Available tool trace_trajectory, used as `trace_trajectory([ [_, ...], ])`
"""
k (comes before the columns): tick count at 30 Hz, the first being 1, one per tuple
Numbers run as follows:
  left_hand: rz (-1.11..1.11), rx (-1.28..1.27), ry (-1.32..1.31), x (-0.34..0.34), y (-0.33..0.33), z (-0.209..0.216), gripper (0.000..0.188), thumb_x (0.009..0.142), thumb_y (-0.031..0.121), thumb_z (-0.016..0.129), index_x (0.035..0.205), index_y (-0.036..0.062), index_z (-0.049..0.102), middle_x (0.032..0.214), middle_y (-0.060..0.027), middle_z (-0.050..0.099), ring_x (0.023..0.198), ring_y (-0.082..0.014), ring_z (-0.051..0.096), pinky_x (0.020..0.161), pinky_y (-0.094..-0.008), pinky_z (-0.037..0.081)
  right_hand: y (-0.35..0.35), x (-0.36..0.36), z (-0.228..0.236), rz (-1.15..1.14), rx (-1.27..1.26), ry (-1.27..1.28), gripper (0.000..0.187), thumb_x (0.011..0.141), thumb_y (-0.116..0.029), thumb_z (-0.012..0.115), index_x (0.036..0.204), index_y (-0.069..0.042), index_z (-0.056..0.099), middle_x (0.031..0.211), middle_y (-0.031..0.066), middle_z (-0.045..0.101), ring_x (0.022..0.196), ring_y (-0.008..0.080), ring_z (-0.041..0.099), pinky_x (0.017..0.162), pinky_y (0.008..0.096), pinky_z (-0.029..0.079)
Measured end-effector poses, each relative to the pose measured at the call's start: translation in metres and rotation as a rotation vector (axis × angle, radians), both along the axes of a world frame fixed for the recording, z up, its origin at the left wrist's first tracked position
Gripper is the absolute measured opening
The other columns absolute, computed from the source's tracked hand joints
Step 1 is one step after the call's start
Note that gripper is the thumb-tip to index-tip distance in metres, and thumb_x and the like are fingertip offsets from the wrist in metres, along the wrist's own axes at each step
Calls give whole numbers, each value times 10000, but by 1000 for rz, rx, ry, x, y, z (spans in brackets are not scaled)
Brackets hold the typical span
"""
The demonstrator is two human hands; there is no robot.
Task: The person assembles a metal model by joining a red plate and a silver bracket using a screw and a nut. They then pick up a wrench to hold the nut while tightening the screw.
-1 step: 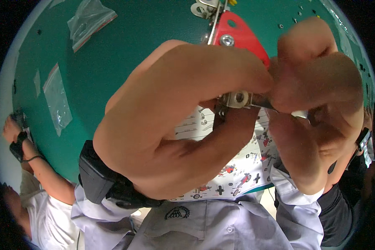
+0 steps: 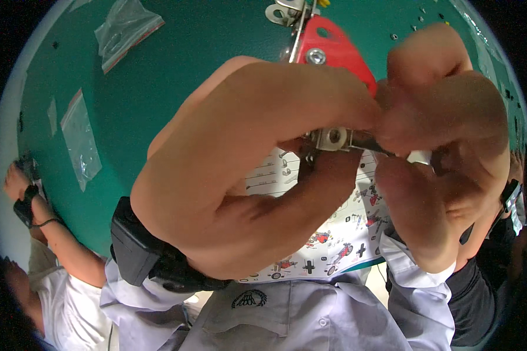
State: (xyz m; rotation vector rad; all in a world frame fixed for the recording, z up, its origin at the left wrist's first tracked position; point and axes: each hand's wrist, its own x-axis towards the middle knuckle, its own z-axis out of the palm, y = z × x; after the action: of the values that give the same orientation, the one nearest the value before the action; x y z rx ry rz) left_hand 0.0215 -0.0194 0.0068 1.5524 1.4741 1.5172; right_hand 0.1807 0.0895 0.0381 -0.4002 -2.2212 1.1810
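Observation:
My left hand (image 2: 257,140) is closed, its thumb and fingertips pinching a model assembly of metal construction parts. A red plate (image 2: 334,50) with a silver screw (image 2: 316,56) in it sticks out above the fingers, beside a long metal strip. Between finger and thumb shows a small silver bracket (image 2: 335,138) with a round hole. My right hand (image 2: 451,128) is closed right beside it, with its fingertips around a thin metal piece (image 2: 418,157). Most of that piece is hidden, so its kind cannot be told.
A printed instruction sheet (image 2: 316,251) with model pictures lies below my hands. Clear plastic bags (image 2: 81,140) lie on the green table (image 2: 175,35) at left. Small nuts (image 2: 394,37) are scattered at the upper right. Another person's hand (image 2: 19,182) rests at the left edge.
The red plate and my right hand have shifted very slightly to the left. Both hands keep their hold.

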Motion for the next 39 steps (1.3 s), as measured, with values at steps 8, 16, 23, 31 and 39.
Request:
trace_trajectory([
  [8,51,52,-32,6,6,4,361,728,-119,636,1067,-83,518,972,-183,608,871,-232,623,796,-335,514,1,0,4,-36,-242,31,390,632,-66,530,1016,0,512,1019,147,459,799,159,459,711,267,388],
  [16,119,102,-1,6,9,-4,391,714,-167,596,1080,-77,494,941,-180,603,809,-214,627,738,-306,530,-4,0,-3,-267,-460,-46,214,726,4,493,935,46,512,773,105,559,610,132,579,508,215,456],
  [23,85,4,38,3,7,2,356,695,-193,596,1011,-55,503,899,-159,600,772,-183,619,678,-257,507,4,1,-12,-67,-637,120,84,757,22,546,818,49,495,692,117,565,493,147,583,386,213,436],
  [31,-28,145,118,-6,14,-4,348,693,-163,630,978,-25,485,870,-117,574,741,-140,582,673,-218,465,-6,-4,-19,-155,-683,167,95,721,22,542,806,52,511,704,125,564,503,160,594,399,213,455],
  [39,4,140,151,-5,13,-8,363,704,-139,648,998,-19,473,887,-94,551,776,-120,562,697,-213,452,-11,-17,-14,-148,-599,220,206,644,47,561,849,62,564,809,114,574,656,140,570,548,222,444],
])
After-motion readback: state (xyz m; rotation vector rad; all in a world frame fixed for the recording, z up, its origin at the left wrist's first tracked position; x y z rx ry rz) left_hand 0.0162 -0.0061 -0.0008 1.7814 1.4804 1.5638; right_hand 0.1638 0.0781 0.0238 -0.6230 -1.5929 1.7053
